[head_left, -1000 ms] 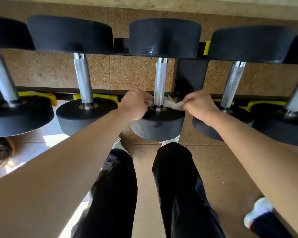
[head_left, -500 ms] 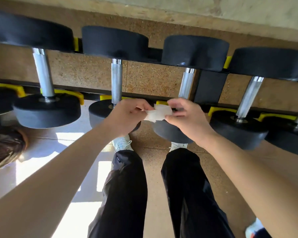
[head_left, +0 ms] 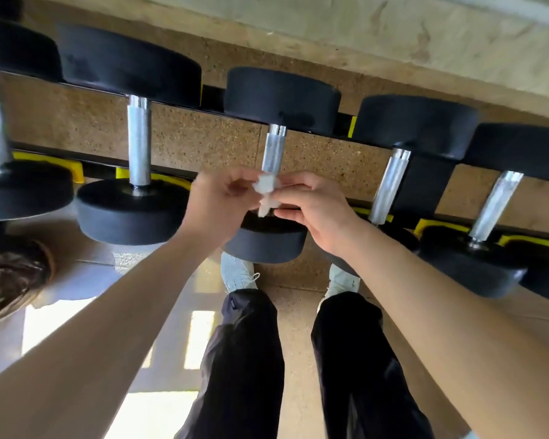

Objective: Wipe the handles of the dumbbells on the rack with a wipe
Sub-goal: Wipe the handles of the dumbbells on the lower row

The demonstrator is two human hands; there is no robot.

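Pinched at the fingertips of the left hand (head_left: pixel 216 202) and the right hand (head_left: pixel 314 213), both curled onto it from either side: a small white wipe (head_left: pixel 266 188), soft and crumpled into a lump, long axis roughly upright, ragged lower tip pointing down at the near head (head_left: pixel 267 245) of the middle dumbbell (head_left: pixel 282 99). Sits between the two hands, in front of the lower end of the handle (head_left: pixel 274 153); contact with the metal not clear. Behind it, that knurled silver cylinder, running away from the body and leaning slightly right, between thick, round, matte-black ends. Alongside, neighbouring dumbbells (head_left: pixel 138 144) on the rack (head_left: pixel 425 191), black frame with yellow cradles (head_left: pixel 70 169), above speckled tan floor (head_left: pixel 203 137).
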